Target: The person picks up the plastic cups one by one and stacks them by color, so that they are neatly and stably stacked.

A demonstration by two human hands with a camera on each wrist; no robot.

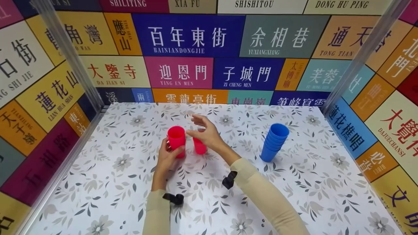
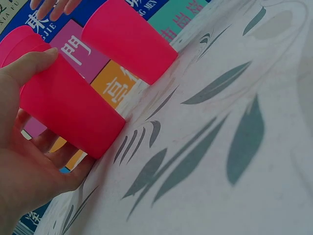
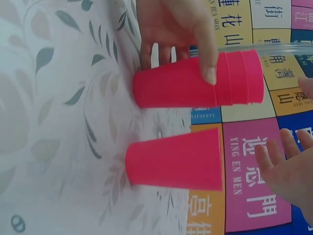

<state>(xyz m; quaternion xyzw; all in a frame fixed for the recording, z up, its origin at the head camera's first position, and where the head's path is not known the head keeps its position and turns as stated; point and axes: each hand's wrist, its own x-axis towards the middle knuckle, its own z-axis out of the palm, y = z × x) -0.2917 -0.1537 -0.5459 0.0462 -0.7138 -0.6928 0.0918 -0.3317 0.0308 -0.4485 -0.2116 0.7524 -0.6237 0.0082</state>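
Observation:
My left hand (image 1: 166, 157) grips a short stack of nested red cups (image 1: 176, 141), which stands upright on the table. In the right wrist view the stack's rims (image 3: 239, 78) show one behind another, with the thumb lying along the side. Just right of the stack stands a single red cup (image 3: 176, 160), apart from it. Over that cup my right hand (image 1: 209, 134) hovers, fingers spread and holding nothing; it partly hides the cup in the head view. Between the right fingers and the cup's rim the right wrist view shows a gap.
A stack of several nested blue cups (image 1: 274, 142) stands to the right on the table (image 1: 130, 202) with its leaf-patterned cover. Printed panels (image 1: 187, 36) wall in the back and both sides, with clear upright strips at the corners.

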